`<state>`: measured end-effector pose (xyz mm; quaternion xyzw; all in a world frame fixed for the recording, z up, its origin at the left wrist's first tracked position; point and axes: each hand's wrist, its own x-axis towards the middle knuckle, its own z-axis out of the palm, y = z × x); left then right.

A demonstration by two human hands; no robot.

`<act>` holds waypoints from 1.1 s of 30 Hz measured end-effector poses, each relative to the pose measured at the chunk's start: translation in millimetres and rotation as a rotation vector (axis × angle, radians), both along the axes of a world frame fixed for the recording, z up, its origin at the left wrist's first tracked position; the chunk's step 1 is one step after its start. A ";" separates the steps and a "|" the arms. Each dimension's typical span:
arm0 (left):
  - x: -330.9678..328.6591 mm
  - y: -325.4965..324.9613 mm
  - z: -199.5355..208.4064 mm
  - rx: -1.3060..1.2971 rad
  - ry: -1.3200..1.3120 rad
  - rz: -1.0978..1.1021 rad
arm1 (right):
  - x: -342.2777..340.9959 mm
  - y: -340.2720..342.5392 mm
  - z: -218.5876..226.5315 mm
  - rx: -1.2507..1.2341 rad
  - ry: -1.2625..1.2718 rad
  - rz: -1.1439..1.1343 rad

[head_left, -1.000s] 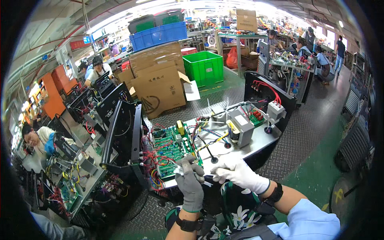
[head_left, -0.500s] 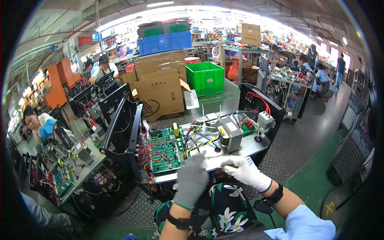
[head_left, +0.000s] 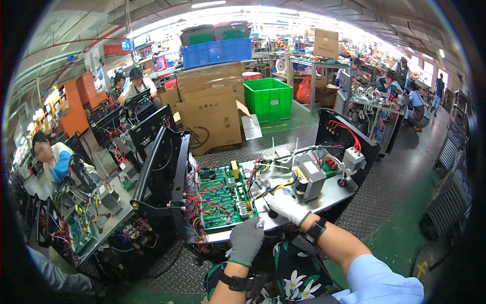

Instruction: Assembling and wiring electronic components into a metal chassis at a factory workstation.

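In front of me stands an open machine chassis with a bare metal plate between black end panels. My left hand, in a grey glove, is at the plate's front edge. Its fingers are curled, and a small whitish bit I cannot make out shows at the fingertips. My right hand, in a white glove, reaches over the plate to the yellow, blue and black wires; its fingertips are blurred among them. Left of it lies a green circuit board, and right of it a transformer.
A similar open chassis stands at the left, near a person in blue sleeves. Beyond the machine are a cardboard box and a green crate. A cart of parts stands at the right.
My right hand has moved from the plate's front edge inward to the wires. My left hand has lowered slightly and stays near the front edge. The view has shifted a little.
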<state>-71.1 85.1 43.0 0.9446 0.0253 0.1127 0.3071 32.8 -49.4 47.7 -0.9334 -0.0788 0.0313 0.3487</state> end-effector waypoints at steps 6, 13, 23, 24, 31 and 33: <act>13.3 -5.6 -10.4 -0.086 -0.059 -0.022 | -9.2 -0.3 -9.1 -0.220 -0.150 0.070; 32.5 -22.3 -26.8 -0.160 -0.248 0.058 | 1.2 -11.0 -22.8 0.126 -0.303 0.009; 80.5 10.9 62.0 0.182 0.061 -0.032 | 23.0 -9.6 -11.4 0.085 0.020 0.079; 93.3 8.3 65.2 0.201 0.063 -0.028 | 26.6 -10.4 -14.3 0.070 0.055 0.096; 153.5 5.1 41.3 0.562 0.359 -0.103 | 28.1 -18.4 -25.9 0.788 0.162 0.186; 154.4 -1.6 43.8 0.458 0.396 -0.117 | 29.7 -19.4 -25.5 0.796 0.135 0.218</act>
